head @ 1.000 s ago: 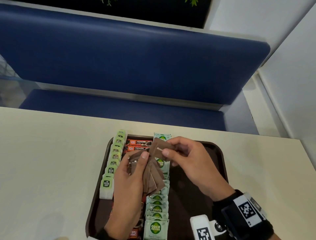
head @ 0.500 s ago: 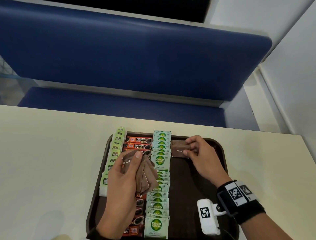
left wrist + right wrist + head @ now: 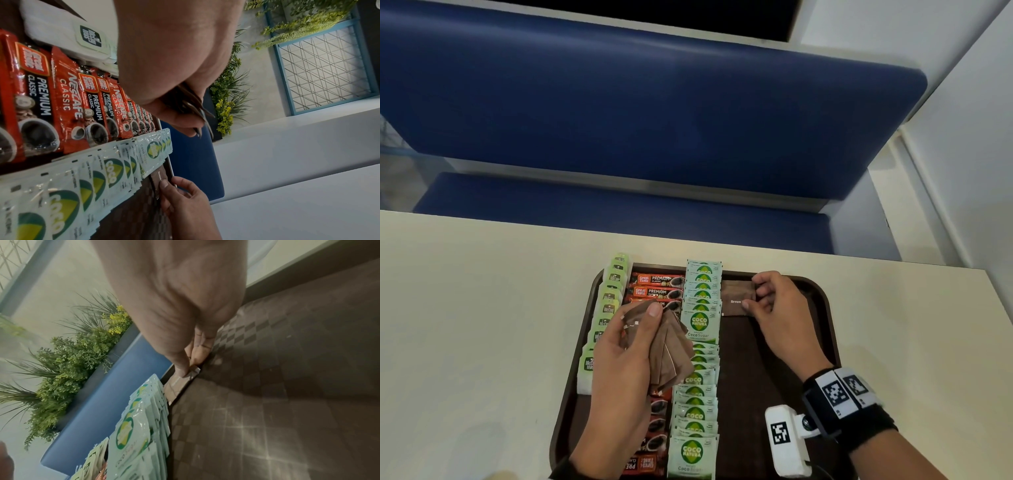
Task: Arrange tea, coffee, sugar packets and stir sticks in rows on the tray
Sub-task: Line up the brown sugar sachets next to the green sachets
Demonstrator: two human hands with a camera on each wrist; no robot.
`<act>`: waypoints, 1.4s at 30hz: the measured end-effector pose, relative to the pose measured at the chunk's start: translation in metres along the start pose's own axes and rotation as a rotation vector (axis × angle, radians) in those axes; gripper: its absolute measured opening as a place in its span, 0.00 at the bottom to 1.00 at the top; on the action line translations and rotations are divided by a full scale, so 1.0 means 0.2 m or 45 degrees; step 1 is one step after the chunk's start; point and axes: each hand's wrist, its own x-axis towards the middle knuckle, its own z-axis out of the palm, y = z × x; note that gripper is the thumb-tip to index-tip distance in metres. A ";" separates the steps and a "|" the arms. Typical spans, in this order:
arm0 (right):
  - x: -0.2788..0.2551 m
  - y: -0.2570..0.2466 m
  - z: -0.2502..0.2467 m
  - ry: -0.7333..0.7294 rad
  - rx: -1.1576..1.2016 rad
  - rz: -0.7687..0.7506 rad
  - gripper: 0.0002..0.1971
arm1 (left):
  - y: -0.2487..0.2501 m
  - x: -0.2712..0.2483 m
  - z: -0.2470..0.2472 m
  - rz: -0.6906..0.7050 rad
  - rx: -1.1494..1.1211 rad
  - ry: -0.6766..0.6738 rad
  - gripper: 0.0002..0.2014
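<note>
A dark brown tray (image 3: 822, 318) lies on the cream table and carries three rows: green tea bags (image 3: 608, 308), red coffee sachets (image 3: 657, 286) and white-green coco sugar packets (image 3: 700, 322). My left hand (image 3: 626, 346) hovers over the coffee row and grips a fanned bunch of brown sugar packets (image 3: 671, 356). My right hand (image 3: 774, 308) pinches one brown sugar packet (image 3: 736, 298) by its right end; that packet lies flat at the tray's far end, beside the coco sugar row. In the right wrist view the thumb presses this packet (image 3: 176, 386) down.
The tray's right half (image 3: 756, 377) is bare patterned floor. The cream table (image 3: 482, 308) spreads to both sides. A blue bench (image 3: 619, 120) stands beyond the far table edge, with a white wall (image 3: 962, 137) at right.
My right hand carried one brown packet from the bunch in my left hand across to the tray's far right part and set it down flat. The left hand stayed put.
</note>
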 end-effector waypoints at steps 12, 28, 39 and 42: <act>-0.01 0.00 0.00 0.018 -0.038 0.026 0.18 | 0.00 0.00 0.00 -0.007 0.017 -0.005 0.11; -0.51 -0.61 -0.09 -0.346 0.323 -0.107 0.24 | 0.01 -0.05 0.11 0.012 -0.050 -0.038 0.14; -0.53 -0.60 -0.12 -0.380 0.425 0.200 0.06 | 0.02 -0.07 0.15 0.068 -0.084 0.158 0.15; -0.52 -0.61 -0.15 -0.414 0.595 0.366 0.05 | 0.02 -0.06 0.15 0.096 -0.066 0.207 0.12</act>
